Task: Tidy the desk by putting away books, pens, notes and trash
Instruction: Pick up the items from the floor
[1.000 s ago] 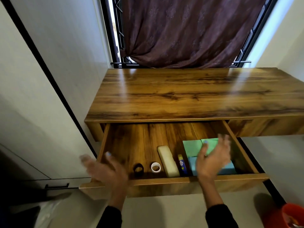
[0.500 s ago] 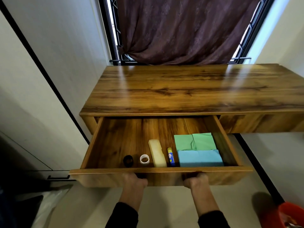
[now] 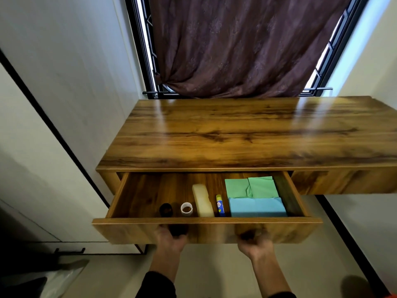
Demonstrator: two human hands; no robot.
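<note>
Both hands grip the drawer (image 3: 206, 230) front from below: left hand (image 3: 170, 239) and right hand (image 3: 255, 244), fingers curled under its lower edge and hidden. The drawer stands open under the desk (image 3: 247, 134), holding notes (image 3: 257, 207), a case (image 3: 203, 200) and a glue stick (image 3: 220, 205). Risk: a hard shove would slide loose items or trap fingertips. Motion blur obscures the knuckles.

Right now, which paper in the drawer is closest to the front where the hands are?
The blue paper. It lies against the drawer's front edge, while the two green papers sit behind it, toward the back.
</note>
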